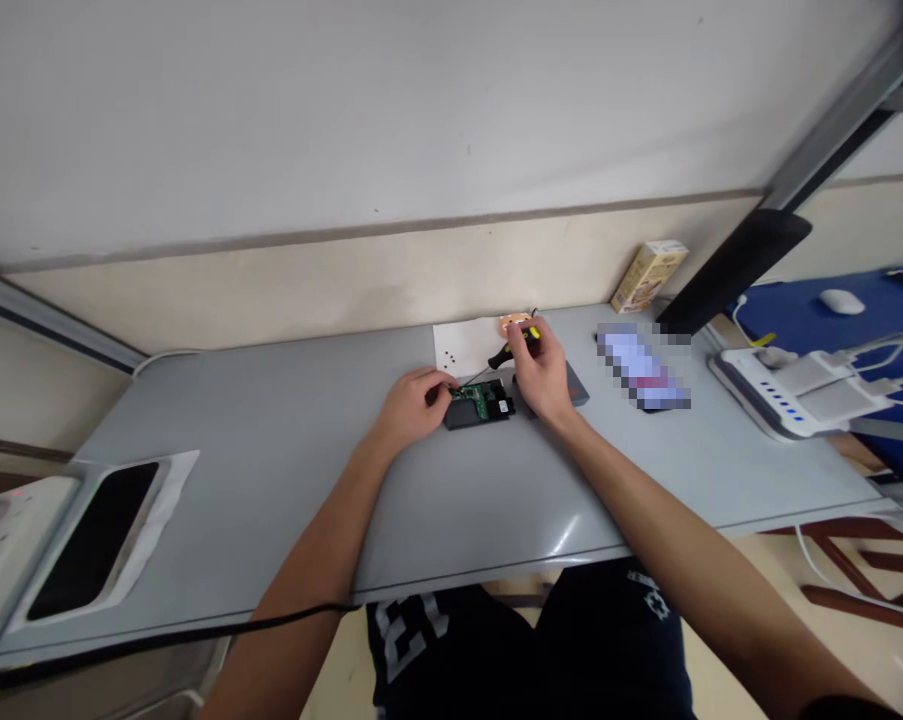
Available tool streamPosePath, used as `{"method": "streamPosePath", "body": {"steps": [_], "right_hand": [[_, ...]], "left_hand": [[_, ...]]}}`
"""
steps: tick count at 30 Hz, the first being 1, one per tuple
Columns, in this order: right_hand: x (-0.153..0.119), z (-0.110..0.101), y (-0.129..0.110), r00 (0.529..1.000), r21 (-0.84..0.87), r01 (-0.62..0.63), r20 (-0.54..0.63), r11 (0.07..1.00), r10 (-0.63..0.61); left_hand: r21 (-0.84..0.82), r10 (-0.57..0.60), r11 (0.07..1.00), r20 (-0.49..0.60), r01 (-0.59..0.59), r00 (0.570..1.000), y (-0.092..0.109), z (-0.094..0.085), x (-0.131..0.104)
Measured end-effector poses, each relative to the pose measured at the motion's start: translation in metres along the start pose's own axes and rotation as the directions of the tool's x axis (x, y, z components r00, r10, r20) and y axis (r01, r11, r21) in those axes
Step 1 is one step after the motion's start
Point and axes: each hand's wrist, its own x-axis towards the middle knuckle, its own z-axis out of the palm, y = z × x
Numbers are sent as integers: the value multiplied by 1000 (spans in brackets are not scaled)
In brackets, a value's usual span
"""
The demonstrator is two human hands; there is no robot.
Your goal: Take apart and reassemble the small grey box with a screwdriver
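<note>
A green circuit board (pixel 488 398) in a dark casing lies flat on the grey table. My left hand (pixel 413 410) is at its left end, thumb and fingers closed on the upper left corner. My right hand (pixel 545 375) grips a black and yellow screwdriver (pixel 502 356). Its thin shaft slants down to the left, and the tip ends at the board by my left fingertips; whether it sits in a screw is too small to tell. Under my right hand lies a dark grey cover (pixel 577 388), partly hidden. Several tiny dark screws (pixel 451 358) rest on white paper (pixel 466 338) behind the board.
An orange item (pixel 512 322) sits behind my right hand. To the right are a blurred phone (pixel 642 368), a carton (pixel 650 275) and a white charging station (pixel 781 400) with cables. At the left, a black phone (pixel 98 540) lies on white paper. A wall borders the table's back.
</note>
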Motion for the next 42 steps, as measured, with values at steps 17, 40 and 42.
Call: {"method": "streamPosePath", "body": {"steps": [17, 40, 42], "right_hand": [[22, 22, -47, 896, -368, 357, 393, 858, -205], [19, 33, -19, 925, 630, -317, 371, 708, 84], [21, 30, -20, 904, 658, -368, 417, 657, 90]], "left_hand": [[-3, 14, 1000, -11, -14, 1000, -2, 3, 1], [11, 44, 999, 11, -44, 999, -1, -2, 2], [21, 40, 999, 10, -40, 999, -1, -2, 1]]}}
